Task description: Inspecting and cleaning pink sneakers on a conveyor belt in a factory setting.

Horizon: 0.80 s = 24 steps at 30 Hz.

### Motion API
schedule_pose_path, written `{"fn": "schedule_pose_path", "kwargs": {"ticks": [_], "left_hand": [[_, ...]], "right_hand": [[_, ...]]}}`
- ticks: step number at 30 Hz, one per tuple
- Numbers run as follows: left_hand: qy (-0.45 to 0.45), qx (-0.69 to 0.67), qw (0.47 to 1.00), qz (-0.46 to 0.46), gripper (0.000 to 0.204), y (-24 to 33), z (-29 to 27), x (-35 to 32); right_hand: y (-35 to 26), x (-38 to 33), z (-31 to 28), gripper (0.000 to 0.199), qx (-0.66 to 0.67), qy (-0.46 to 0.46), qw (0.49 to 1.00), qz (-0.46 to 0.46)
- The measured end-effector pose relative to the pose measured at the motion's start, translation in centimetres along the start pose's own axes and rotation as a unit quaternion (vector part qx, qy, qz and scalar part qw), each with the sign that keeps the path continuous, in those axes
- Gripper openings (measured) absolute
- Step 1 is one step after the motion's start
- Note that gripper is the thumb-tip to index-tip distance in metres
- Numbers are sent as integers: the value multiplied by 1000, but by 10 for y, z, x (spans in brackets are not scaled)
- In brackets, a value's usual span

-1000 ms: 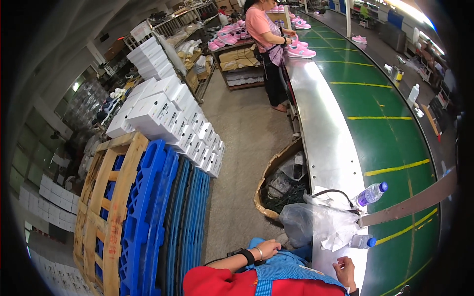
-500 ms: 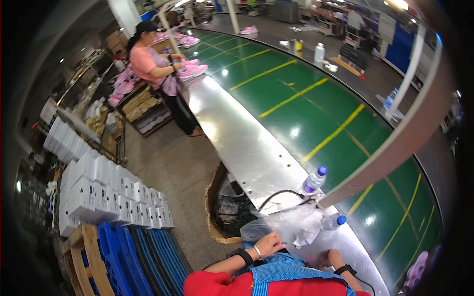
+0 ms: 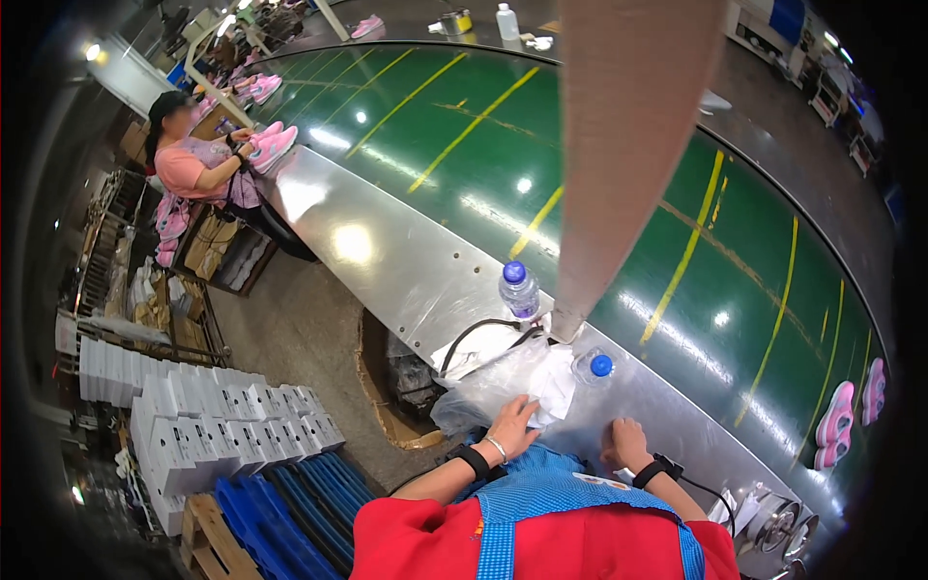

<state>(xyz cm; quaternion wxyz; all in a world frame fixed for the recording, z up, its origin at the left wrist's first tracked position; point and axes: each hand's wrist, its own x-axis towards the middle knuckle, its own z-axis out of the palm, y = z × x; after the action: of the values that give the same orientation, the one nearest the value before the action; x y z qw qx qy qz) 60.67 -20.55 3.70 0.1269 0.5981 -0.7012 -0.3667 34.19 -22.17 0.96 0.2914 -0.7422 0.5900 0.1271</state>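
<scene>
My left hand (image 3: 512,428) rests at the near edge of a metal ledge (image 3: 367,222), its fingers loosely spread against a crumpled clear plastic bag (image 3: 480,391). White crumpled paper (image 3: 552,385) lies just beyond its fingertips. My right hand (image 3: 627,445) is on the bare metal to the right, fingers curled in, with nothing visible in them. A clear bottle with a blue cap (image 3: 599,366) lies tilted ahead of it. Another bottle with a purple cap (image 3: 519,293) stands farther off, beside black cables (image 3: 471,334).
A green conveyor belt (image 3: 483,135) runs past a thick post (image 3: 628,145); pink shoes (image 3: 835,425) sit on it at right. A co-worker (image 3: 198,164) handles pink shoes at far left. White boxes (image 3: 208,425), blue pallets (image 3: 256,517) and an open carton (image 3: 377,387) stand left; metal equipment (image 3: 773,527) lower right.
The view has swung to the right, bringing the pink shoes and metal equipment at the right into sight. Both hands stay in about the same places on the ledge.
</scene>
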Motion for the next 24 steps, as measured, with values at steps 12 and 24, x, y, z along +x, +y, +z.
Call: {"fn": "schedule_pose_path", "kwargs": {"ticks": [12,24], "left_hand": [[-141,143,978,-63,60,11,8,6],[-291,158,939,-95,42,29,-9,19]], "right_hand": [[6,-8,1,56,36,29,998,-43],[3,-4,2,58,13,17,999,-26]]}}
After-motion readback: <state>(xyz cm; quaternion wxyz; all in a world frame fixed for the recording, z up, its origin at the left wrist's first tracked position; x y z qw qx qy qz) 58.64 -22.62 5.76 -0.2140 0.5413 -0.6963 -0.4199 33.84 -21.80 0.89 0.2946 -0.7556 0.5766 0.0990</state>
